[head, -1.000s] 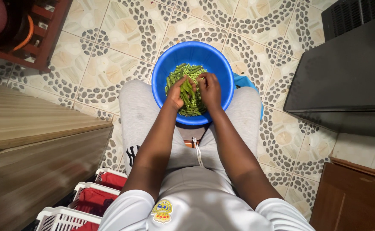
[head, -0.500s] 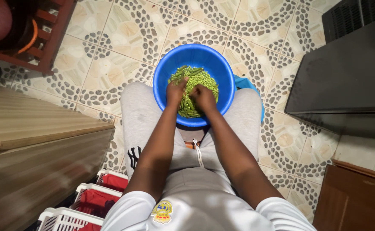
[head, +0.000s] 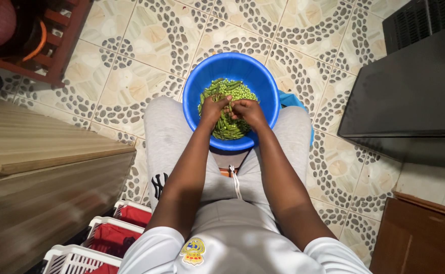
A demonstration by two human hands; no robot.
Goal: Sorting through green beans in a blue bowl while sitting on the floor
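A round blue bowl [head: 263,81] rests between my knees, with green pea pods and loose shelled peas [head: 235,91] heaped inside. Both of my hands are over the bowl and meet at its middle. My left hand [head: 213,109] and my right hand [head: 248,110] pinch the same green pea pod [head: 229,107] between their fingertips. More pods [head: 228,131] lie under my wrists at the bowl's near side. Grey trousers cover my legs on either side of the bowl.
Patterned floor tiles [head: 131,91] surround the bowl. A wooden surface [head: 40,147] runs along the left, a red wooden shelf [head: 55,45] stands at top left, dark cabinets [head: 410,96] at right. White baskets with red lining [head: 105,236] sit at bottom left.
My hands have drawn closer together over the bowl's middle and now pinch one pod between them. The camera view has shifted slightly.
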